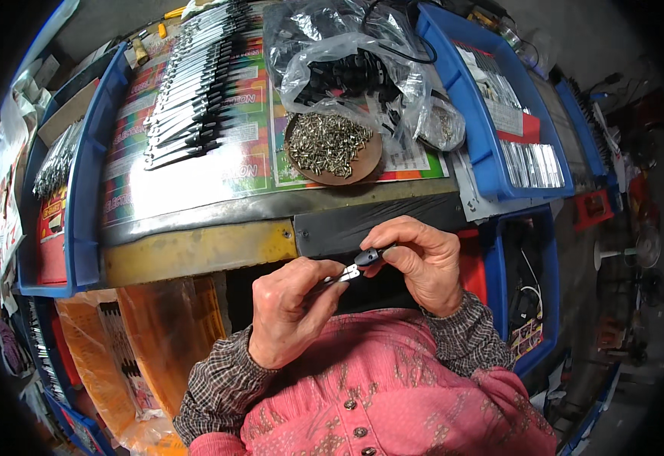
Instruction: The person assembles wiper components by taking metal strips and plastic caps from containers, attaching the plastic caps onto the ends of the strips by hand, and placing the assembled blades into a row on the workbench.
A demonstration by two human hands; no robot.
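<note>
In front of my chest, my left hand (294,304) pinches a flat silver metal strip (351,272) with small holes at its end. My right hand (427,262) grips a small dark plastic fitting (366,258) between thumb and fingers. The strip's end meets the fitting; I cannot tell how deep it sits. Beyond my hands, a round brown dish (339,179) holds a heap of small shiny metal pins (328,144). To its left, a long row of silver rods with black ends (195,91) lies side by side on the table.
Clear plastic bags (332,53) with black parts lie behind the dish. Blue trays of metal strips stand left (85,205) and right (491,152). Another blue bin (548,304) sits lower right. An orange plastic-lined container (168,319) is below the table edge at left.
</note>
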